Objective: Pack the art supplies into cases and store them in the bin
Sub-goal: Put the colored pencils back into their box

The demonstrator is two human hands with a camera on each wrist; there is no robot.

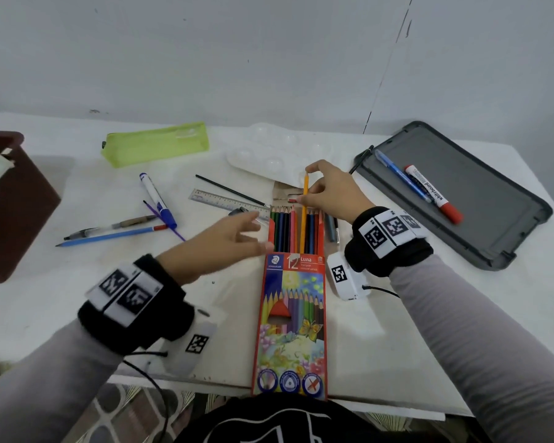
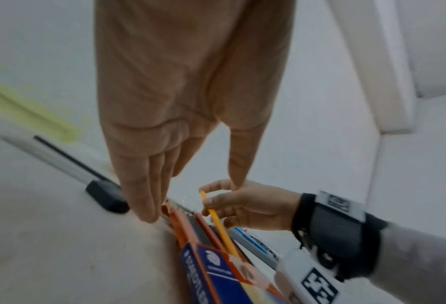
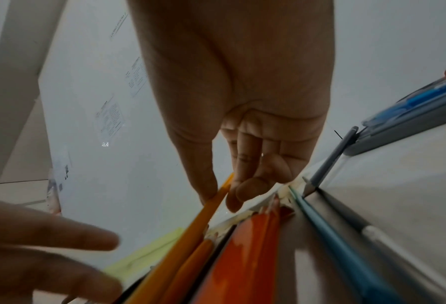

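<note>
A coloured-pencil box (image 1: 290,318) lies open-ended in the middle of the white table (image 1: 77,298), with several pencils (image 1: 285,227) sticking out of it. My right hand (image 1: 325,190) pinches a yellow-orange pencil (image 1: 304,215) that stands partly in the box; the same pencil (image 3: 190,232) shows between thumb and fingers in the right wrist view and as the pencil (image 2: 220,224) in the left wrist view. My left hand (image 1: 234,238) hovers open at the box's left edge, fingers straight (image 2: 141,197). A brown bin (image 1: 10,199) sits far left.
A lime pencil pouch (image 1: 155,143), a white palette (image 1: 269,151) and a grey case (image 1: 454,193) holding a red whiteboard marker (image 1: 434,193) and a blue pen (image 1: 400,175) lie at the back. Ruler (image 1: 224,201), blue marker (image 1: 157,199) and several pens (image 1: 115,231) lie left of the box.
</note>
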